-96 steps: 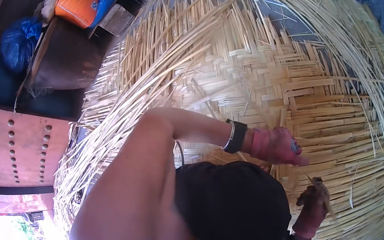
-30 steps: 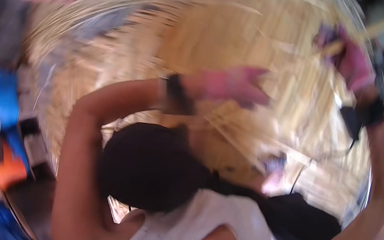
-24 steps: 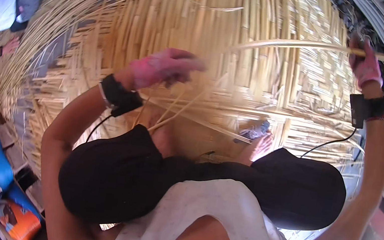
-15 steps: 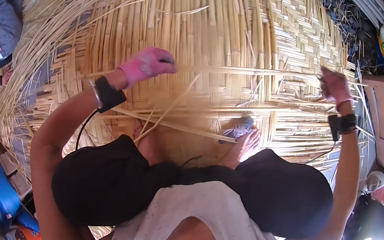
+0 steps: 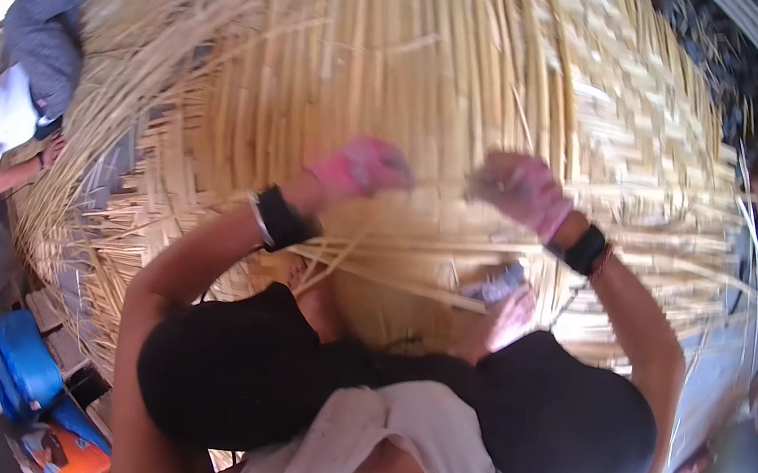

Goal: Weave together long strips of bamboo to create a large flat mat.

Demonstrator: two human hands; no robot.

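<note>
We've got the woven mat (image 5: 616, 136) right under our feet (image 5: 511, 317), left hand (image 5: 366, 166) and right hand (image 5: 521, 192) apart above it, honestly too blurry to tell if they're gripping anything. Loose strips (image 5: 334, 255) lie across it too.

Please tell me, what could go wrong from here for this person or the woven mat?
Loose strips lie close to the left foot, so an end might scratch it. The right foot seems to rest on the woven mat and could bend it. A strip might also snag the pink-gloved left hand or right hand.
</note>
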